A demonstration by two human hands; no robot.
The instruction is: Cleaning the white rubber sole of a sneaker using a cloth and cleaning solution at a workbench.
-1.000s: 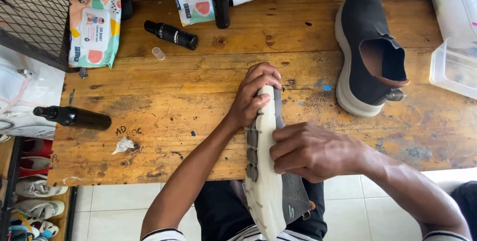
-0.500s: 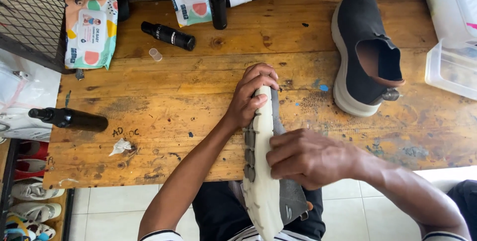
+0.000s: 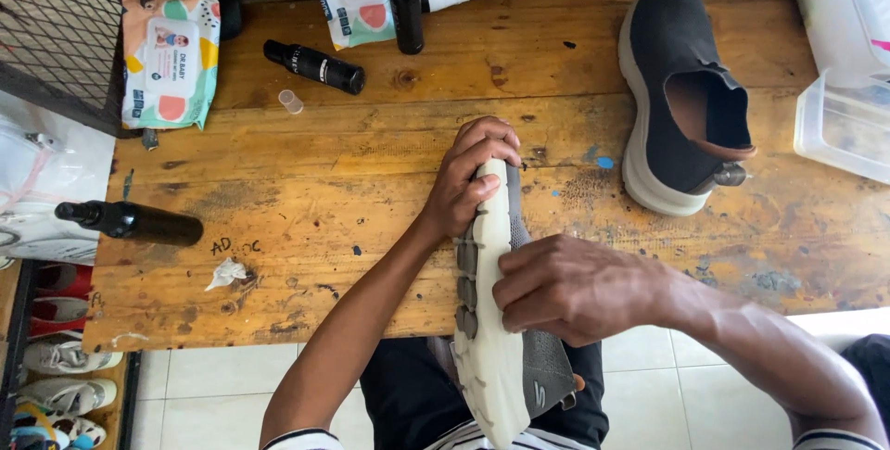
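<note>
Fingers on both hands are wrapped around the same grey sneaker, so nothing's loose. It's tipped on its side with the pale sole facing up and left, toe end resting on the wooden table, heel end hanging off the near edge over the person's lap.

Left hand has the toe: fingers curled over the tip from the far side, thumb pressed onto the sole, a proper clamp rather than a light touch. Right hand sits around the middle of the sneaker, fingers bent and closed onto the edge of the sole where it meets the grey upper, knuckles up. Can't see if there's anything tucked under that palm.

Around the sneaker: a second black slip-on shoe lies well off to its right, further back on the table. A black bottle lies way out to its left, with a crumpled scrap of tissue between the two. Another small black bottle and a tiny clear cap sit back-left of the toe, and a pack of wipes is further left still.
</note>
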